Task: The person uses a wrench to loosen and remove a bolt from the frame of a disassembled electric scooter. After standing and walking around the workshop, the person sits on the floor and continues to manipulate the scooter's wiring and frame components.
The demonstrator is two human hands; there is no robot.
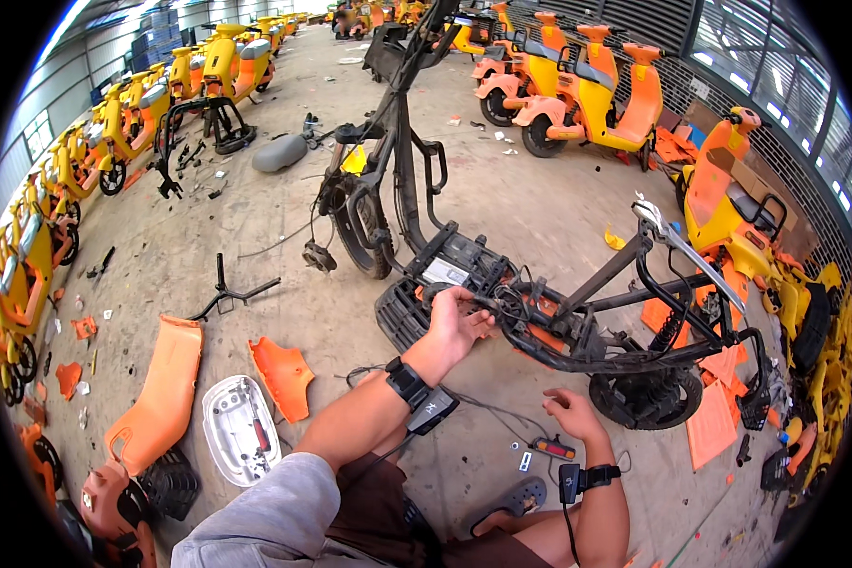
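A stripped scooter frame (625, 358), black and dusty, stands in front of me with its wheels on. My left hand (456, 327) reaches to its middle, beside the black footboard section (459, 260) and a tangle of dark wires (513, 301). Its fingers are curled at the dark parts there; what they grip is hidden. Lower and to the right, my right hand (572, 415) hovers near the rear wheel (648, 398), fingers loosely bent and apart, holding nothing. Below it on the floor lies a small red-and-amber tail light (553, 449) with a cable.
A white tray (220, 445) holding a red-handled screwdriver (260, 434) sits on the left floor, near orange body panels (166, 393) and a black forked bracket (225, 295). A grey seat (279, 153) lies farther off. Yellow scooters (222, 62) line both sides; yellow panels (824, 350) pile up right.
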